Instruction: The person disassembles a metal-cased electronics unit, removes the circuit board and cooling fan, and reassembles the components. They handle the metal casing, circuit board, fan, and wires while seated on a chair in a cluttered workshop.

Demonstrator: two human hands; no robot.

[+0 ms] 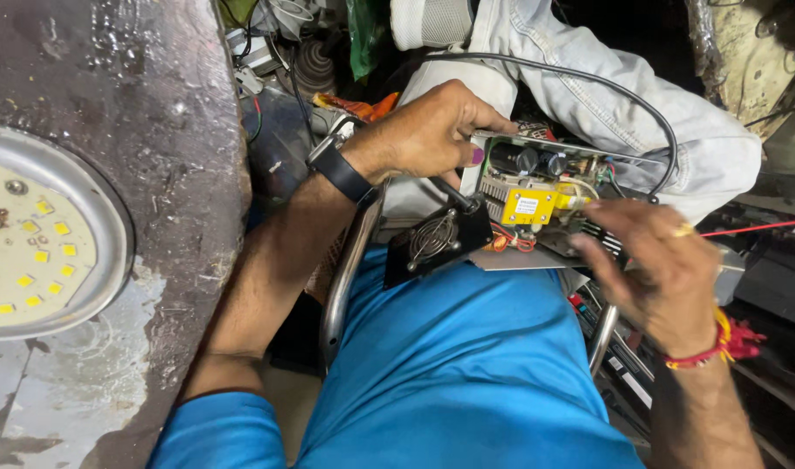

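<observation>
Filling the left side of the view: a dark, scarred table [180, 130], with a round LED light plate [33, 234] lying at its left edge, yellow chips dotting the white disc.

Spreading across the lower middle: a lap in a blue shirt [467, 356], with pale denim trousers [589, 78] folding across the top right.

Resting on the lap, near its upper edge: an open power supply unit [536, 200], a metal tray carrying a circuit board with black capacitors, a yellow transformer and red wires. Hanging off the unit's left end and tilting down toward the shirt: a black fan panel [437, 239] with a round grille.

Looping over the unit from the top and dropping at its right end: a black cable [606, 87].

Curving up on either side of the lap: chrome chair tubing [350, 260], partly blocking the clutter beneath.

Reaching in from the left, wearing a black watch: left hand [432, 130], fingers curling together over the unit's top left corner, gripping its edge just above the fan panel.

Hovering at the unit's right end, wearing a ring and a red thread wristband: right hand [654, 260], fingers spread apart and slightly blurred, covering the board's right end; contact with the board impossible to tell.

Crowding the top edge and right edge: tangled wires and dark electronic parts.
</observation>
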